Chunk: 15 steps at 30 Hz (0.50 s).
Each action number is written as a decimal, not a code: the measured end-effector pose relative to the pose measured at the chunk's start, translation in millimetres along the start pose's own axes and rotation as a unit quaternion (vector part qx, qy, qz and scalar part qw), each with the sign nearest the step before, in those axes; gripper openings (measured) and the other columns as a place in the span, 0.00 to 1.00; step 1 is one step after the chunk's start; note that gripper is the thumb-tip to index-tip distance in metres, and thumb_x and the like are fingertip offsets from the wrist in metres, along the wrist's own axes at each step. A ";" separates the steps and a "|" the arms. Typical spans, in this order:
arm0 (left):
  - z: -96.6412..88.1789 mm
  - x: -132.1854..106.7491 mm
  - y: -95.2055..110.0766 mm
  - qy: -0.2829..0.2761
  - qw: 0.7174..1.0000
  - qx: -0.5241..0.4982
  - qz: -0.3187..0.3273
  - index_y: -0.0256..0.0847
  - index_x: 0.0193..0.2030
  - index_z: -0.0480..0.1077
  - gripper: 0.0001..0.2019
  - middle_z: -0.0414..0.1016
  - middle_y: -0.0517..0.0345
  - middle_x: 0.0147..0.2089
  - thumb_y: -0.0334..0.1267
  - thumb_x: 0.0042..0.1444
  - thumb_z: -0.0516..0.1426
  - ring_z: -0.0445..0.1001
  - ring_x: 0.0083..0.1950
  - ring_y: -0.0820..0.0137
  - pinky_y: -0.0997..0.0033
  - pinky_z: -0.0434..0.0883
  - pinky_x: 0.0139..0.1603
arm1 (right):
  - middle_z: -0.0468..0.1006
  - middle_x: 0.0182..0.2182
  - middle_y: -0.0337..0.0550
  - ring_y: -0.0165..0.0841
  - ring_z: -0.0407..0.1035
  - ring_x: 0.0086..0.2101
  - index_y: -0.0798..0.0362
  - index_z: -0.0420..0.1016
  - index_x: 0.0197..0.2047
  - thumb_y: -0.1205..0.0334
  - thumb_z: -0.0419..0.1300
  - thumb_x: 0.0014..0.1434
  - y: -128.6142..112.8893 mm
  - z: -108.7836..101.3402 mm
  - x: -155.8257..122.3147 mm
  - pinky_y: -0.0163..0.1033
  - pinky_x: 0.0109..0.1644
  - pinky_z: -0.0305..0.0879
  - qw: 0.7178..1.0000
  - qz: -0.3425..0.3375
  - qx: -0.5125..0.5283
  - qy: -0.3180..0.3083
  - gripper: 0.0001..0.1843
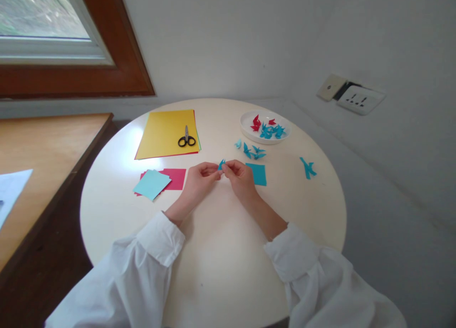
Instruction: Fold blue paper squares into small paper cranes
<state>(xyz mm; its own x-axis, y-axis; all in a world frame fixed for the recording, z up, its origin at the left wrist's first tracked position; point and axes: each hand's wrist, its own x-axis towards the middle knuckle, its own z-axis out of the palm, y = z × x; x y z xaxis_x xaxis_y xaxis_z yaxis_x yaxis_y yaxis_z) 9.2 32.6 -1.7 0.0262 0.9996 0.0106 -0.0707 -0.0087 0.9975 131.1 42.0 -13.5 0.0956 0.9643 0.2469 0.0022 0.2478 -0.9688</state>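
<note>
My left hand [199, 178] and my right hand [239, 176] meet over the middle of the round white table [213, 252]. Both pinch a small folded blue paper piece [221, 164] between their fingertips. A blue paper square [258, 174] lies just right of my right hand. Left of my left hand a light blue square [152, 183] overlaps a red paper sheet [176, 178]. Several small folded blue paper figures [251, 151] lie beyond my hands.
A white dish [249, 128] with red and blue folded figures stands at the back right. Black scissors [186, 138] rest on a yellow paper stack [164, 133]. Another blue folded figure [308, 168] lies far right. A wooden desk [39, 166] adjoins on the left.
</note>
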 end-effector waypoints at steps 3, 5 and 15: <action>-0.9 -0.7 -0.8 -0.024 0.999 0.028 -0.003 0.34 0.31 0.75 0.12 0.78 0.51 0.30 0.42 0.43 0.63 0.75 0.32 0.68 0.68 0.70 0.35 | 0.71 0.19 0.35 0.28 0.65 0.25 0.53 0.70 0.23 0.56 0.61 0.46 -0.3 -0.4 0.1 0.35 0.32 0.64 1.000 -0.003 0.000 -0.006 0.09; -1.7 -0.7 -1.2 -0.026 0.999 0.035 0.001 0.34 0.31 0.76 0.12 0.78 0.51 0.29 0.42 0.43 0.63 0.75 0.31 0.68 0.69 0.70 0.35 | 0.72 0.21 0.36 0.29 0.66 0.26 0.53 0.71 0.23 0.56 0.61 0.47 -0.3 -0.5 0.2 0.36 0.34 0.64 1.000 -0.001 -0.005 -0.005 0.09; 1.5 -4.5 6.4 -0.022 0.996 0.081 0.032 0.35 0.21 0.71 0.09 0.73 0.58 0.20 0.39 0.42 0.62 0.69 0.22 0.73 0.76 0.63 0.23 | 0.72 0.22 0.37 0.30 0.66 0.27 0.53 0.70 0.21 0.57 0.61 0.46 -1.3 -0.4 -0.3 0.36 0.32 0.64 1.000 -0.004 0.003 -0.004 0.10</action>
<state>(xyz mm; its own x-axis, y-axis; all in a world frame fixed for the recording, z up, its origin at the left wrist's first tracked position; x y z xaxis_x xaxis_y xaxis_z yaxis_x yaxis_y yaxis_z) 10.2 28.1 4.7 0.0699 0.9949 0.0732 0.0873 -0.0792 0.9930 131.5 41.4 -12.3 0.0872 0.9631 0.2546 -0.0040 0.2559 -0.9667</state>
